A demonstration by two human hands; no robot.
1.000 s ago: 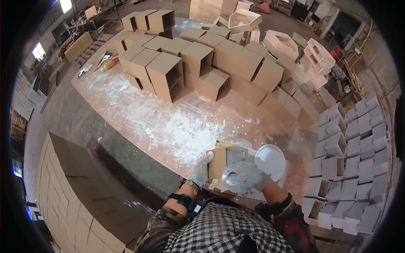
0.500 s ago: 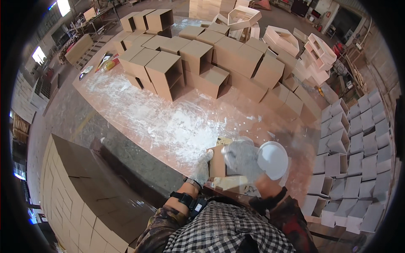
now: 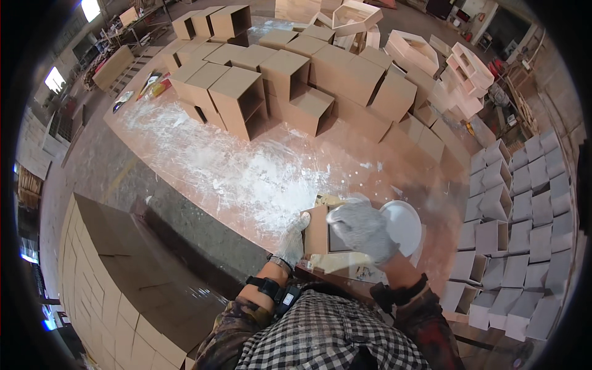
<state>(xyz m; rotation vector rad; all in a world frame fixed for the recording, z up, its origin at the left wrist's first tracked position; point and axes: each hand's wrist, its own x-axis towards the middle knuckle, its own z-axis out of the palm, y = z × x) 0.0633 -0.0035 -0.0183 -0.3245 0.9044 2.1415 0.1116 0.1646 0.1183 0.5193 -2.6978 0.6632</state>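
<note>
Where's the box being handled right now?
In the head view, the brown box is below and right of centre, between the left hand and, partly covering it, the right hand.

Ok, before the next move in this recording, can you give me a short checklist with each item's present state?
1. Left hand steadying the box: ok, it is against the left side of the brown box.
2. Right hand at the box: ok, it is over the right part.
3. Anything held in the right hand: cannot tell, the palm side is hidden.
4. Full view into the box: not ok, the right hand covers much of it.
5. Round white container close by: ok, just right of the right hand.
6. Stacked brown boxes clear of both hands: ok, farther back on the table.
</note>
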